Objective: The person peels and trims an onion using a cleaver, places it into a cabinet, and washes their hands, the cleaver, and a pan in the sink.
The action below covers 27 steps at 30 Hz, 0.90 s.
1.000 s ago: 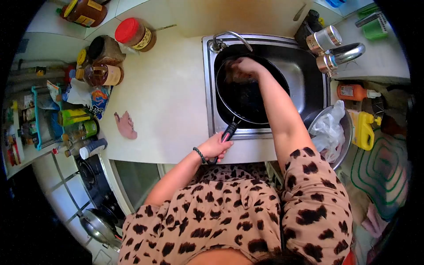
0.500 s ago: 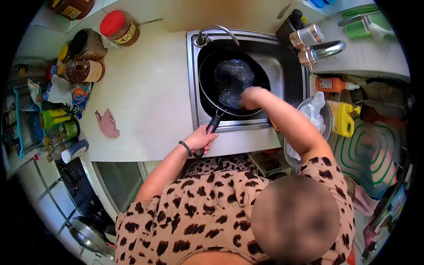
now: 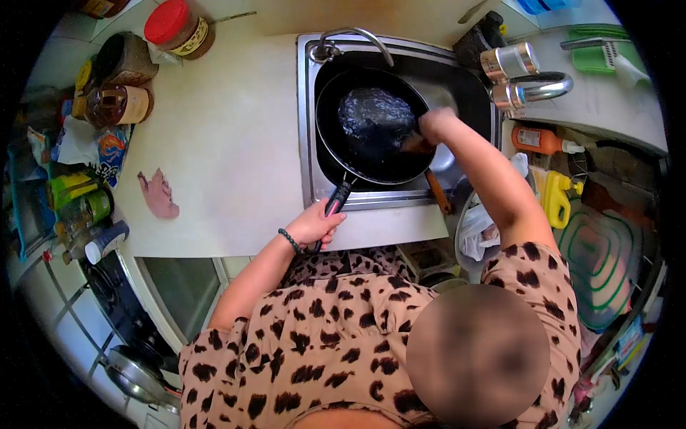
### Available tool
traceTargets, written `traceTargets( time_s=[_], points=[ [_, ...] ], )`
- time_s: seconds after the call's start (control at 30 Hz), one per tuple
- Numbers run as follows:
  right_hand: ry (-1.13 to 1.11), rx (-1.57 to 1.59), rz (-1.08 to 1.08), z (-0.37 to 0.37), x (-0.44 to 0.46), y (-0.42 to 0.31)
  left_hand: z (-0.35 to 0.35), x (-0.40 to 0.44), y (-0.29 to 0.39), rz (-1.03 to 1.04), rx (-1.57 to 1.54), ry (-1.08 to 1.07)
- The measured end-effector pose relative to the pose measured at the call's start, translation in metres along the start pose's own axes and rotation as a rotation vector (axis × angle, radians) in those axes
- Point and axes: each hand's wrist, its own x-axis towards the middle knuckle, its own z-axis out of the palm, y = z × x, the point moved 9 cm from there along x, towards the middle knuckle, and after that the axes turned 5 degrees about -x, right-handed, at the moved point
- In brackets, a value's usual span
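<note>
A black frying pan (image 3: 332, 132) with water in it rests over the left part of the metal sink. My left hand (image 3: 321, 223) is closed around its black handle (image 3: 341, 191), which points toward me. At the pan's right inner side is my right hand (image 3: 437, 126), fingers curled and somewhat blurred. A brownish patch shows beside those fingers inside the pan. I cannot tell whether it is a held thing or a reflection. Near the sink's front right edge lies a wooden handle (image 3: 438, 191).
A curved faucet (image 3: 357, 32) rises behind the sink (image 3: 307, 143). On the left counter lies a pinkish rag-like piece (image 3: 158, 194), with jars and an oil bottle (image 3: 128, 106) beyond. To the right are an orange bottle (image 3: 539, 140) and a yellow jug (image 3: 556, 196).
My right hand has moved from the pan's lower right up along its right side. The water's surface has shifted. My left hand keeps hold of the handle, and the view has shifted slightly.
</note>
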Motion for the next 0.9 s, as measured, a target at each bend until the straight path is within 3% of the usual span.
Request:
traceTargets(
  time_s=[0.07, 0.17, 0.2, 0.23, 0.33, 0.37, 0.43, 0.5, 0.53, 0.6, 0.73, 0.87, 0.9],
  points=[
    [0.146, 0.011, 0.125, -0.009, 0.037, 0.025, 0.0, 0.0, 0.001, 0.005, -0.005, -0.001],
    [0.441, -0.091, 0.114, -0.055, 0.08, 0.029, -0.001, 0.004, 0.0, 0.016, 0.009, -0.006],
    [0.518, 0.018, 0.132, -0.069, 0.097, 0.028, -0.001, 0.004, -0.002, 0.024, 0.028, -0.011],
    [0.481, -0.05, 0.096, -0.09, 0.09, 0.013, -0.002, 0.004, -0.002, 0.019, 0.023, -0.009],
    [0.822, -0.23, -0.238, -0.109, 0.087, -0.025, 0.004, -0.002, 0.002, 0.032, 0.008, -0.023],
    [0.822, -0.232, -0.242, -0.102, 0.086, -0.023, 0.003, -0.003, 0.002, 0.023, 0.008, -0.008],
    [0.795, -0.201, -0.215, -0.074, 0.084, -0.011, 0.002, -0.003, 0.001, 0.015, 0.008, 0.007],
    [0.565, 0.085, -0.049, -0.039, 0.08, 0.013, 0.002, -0.003, 0.001, 0.03, -0.005, 0.007],
    [0.326, -0.118, -0.086, -0.01, 0.074, 0.001, 0.001, -0.001, 0.001, 0.039, -0.007, 0.003],
    [0.221, -0.038, -0.062, 0.012, 0.04, -0.011, 0.0, 0.001, -0.003, 0.022, -0.028, 0.001],
    [-0.004, -0.186, -0.315, 0.008, -0.036, -0.087, 0.001, -0.001, 0.002, 0.029, -0.021, -0.007],
    [0.072, 0.127, -0.647, -0.041, -0.013, -0.134, 0.002, 0.002, 0.001, 0.028, 0.031, -0.004],
    [-0.034, 0.306, -0.64, -0.073, -0.026, -0.129, 0.0, 0.002, 0.0, 0.016, 0.038, 0.012]
  ],
)
